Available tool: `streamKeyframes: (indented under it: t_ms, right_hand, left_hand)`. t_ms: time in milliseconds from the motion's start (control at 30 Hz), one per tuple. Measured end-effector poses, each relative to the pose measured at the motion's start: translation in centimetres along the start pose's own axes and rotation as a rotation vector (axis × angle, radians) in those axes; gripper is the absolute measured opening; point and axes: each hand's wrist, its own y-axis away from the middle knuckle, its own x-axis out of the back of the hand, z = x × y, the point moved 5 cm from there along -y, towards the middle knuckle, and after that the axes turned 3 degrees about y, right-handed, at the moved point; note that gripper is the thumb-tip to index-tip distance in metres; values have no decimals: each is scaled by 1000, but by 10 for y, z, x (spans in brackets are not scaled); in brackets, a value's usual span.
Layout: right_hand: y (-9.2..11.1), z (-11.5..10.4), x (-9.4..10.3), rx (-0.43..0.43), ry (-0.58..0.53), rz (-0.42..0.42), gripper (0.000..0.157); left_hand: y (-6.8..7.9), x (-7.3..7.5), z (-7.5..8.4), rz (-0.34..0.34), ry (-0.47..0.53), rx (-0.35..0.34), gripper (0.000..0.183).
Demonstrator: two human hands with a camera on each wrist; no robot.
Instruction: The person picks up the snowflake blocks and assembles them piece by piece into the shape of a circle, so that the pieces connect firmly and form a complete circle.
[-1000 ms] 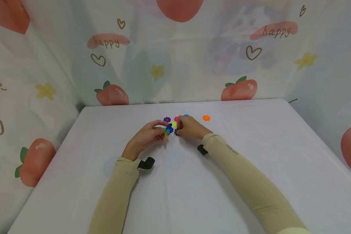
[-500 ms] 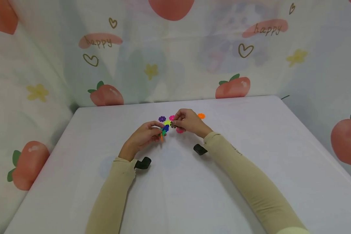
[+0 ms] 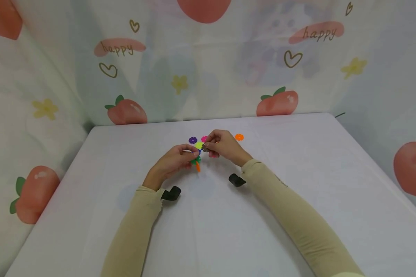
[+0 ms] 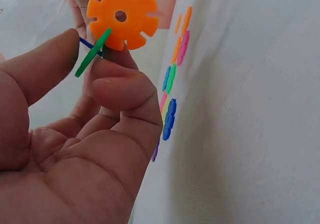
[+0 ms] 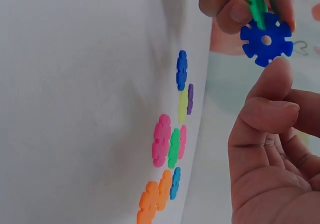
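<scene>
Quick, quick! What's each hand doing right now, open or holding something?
Left hand: closed, holding a linked orange piece, green piece and blue piece.
Right hand: closed, pinching a dark piece.

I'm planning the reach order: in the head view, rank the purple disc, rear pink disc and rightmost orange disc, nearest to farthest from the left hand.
In the head view, from the left hand:
1. Purple disc: just beyond it.
2. Rear pink disc: right of the purple one.
3. Rightmost orange disc: farther right, behind the right hand.
</scene>
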Motion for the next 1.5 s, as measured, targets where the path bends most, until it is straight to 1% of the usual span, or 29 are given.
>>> streamKeyframes:
  t_ms: [67,200,300,400,567,667,800,900,1033,1167,1233,1300,1367,1500]
  right_hand:
    - [1,0,-1,2,-6,5,12]
    - [2,1,-2,14,-26,24,12]
    - [2,2,-3,30,-50,38,11]
    - [2,4,-3,37,-74,56,9]
    - [1,5,-3,38,-95,76,8]
    - [2,5,-2,44,-102,87,8]
    - [2,4,-3,42,-99,74,9]
    - [2,5,-5,34,-80,53,10]
    - [3,4,-6,39,-58,52,8]
    - [4,0,-9,64,-61,48,7]
    - [5,-2,-10,79,-74,50,7]
    - [6,-4,-11,91,-82,62,8]
    - [7,-3,-12,88,-88,67,8]
    - [7,-3,-15,106,-75,49,10]
  left_hand:
    - [0,-1,0,0,-9,7,30]
    - [2,-3,1,12,6,22,33]
    - [3,-4,2,6,14,19,36]
    - [1,-6,1,-17,19,-1,37]
    - [1,-6,1,-54,15,-52,33]
    - [1,-6,2,-71,16,-68,33]
    - [1,-7,2,-77,8,-60,35]
    - [1,-7,2,-68,-10,-51,36]
    - [2,-8,3,-66,-46,-55,34]
    - [3,-8,4,-55,-82,-57,33]
    - [4,-7,5,-49,-82,-58,33]
    - [4,-7,6,-62,-73,-70,33]
    - [5,-7,7,-89,-51,-87,35]
    - [6,-6,8,-128,-33,-94,37]
